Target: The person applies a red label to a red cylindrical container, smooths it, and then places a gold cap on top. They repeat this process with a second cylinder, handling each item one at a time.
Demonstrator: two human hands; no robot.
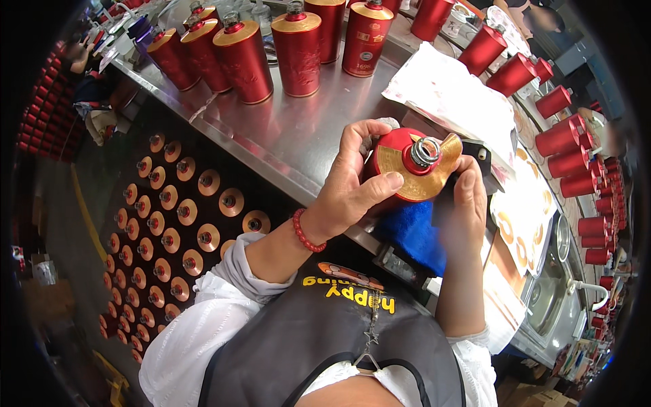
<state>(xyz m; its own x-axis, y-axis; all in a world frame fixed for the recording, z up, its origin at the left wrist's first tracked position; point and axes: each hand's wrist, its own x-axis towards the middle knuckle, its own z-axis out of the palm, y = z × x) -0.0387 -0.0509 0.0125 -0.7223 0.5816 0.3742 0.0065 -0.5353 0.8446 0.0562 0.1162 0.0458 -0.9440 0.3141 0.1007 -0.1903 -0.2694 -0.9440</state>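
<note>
Both hands clasp one red cylindrical bottle with a gold shoulder (pixel 410 166): your left hand (pixel 352 186) wraps its side, your right hand (pixel 468 197) grips opposite, above the steel table (pixel 285 132).

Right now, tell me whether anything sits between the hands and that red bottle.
Nothing visible does. The left hand wraps the red bottle directly and the right hand touches its gold top; the blue cloth lies beneath.
</note>
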